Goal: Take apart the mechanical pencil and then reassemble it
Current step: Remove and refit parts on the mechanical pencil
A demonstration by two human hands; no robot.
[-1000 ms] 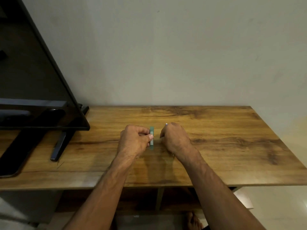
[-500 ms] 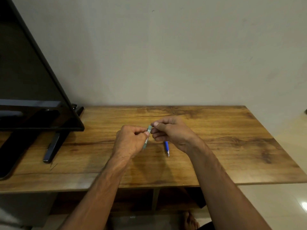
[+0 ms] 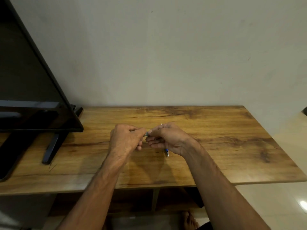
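Fingers of both hands are curled in and meet at their tips above the middle of the wooden table [image 3: 216, 130]. Two hands and one mechanical pencil [image 3: 166, 152] show, plus one small grey-green piece [image 3: 146, 134] between the fingertips; what that piece is cannot be told.

From the left: a dark television [image 3: 29, 90] stands on its two legs at the table's left end. The left hand [image 3: 126, 138] is closed, thumb and forefinger pinched on the small piece. The right hand [image 3: 167, 138] touches that same piece with its fingertips and is closed around the pencil. The pencil's long axis runs through the fist from far to near, its blue, metal-tipped end pointing down toward the person, just above the tabletop.
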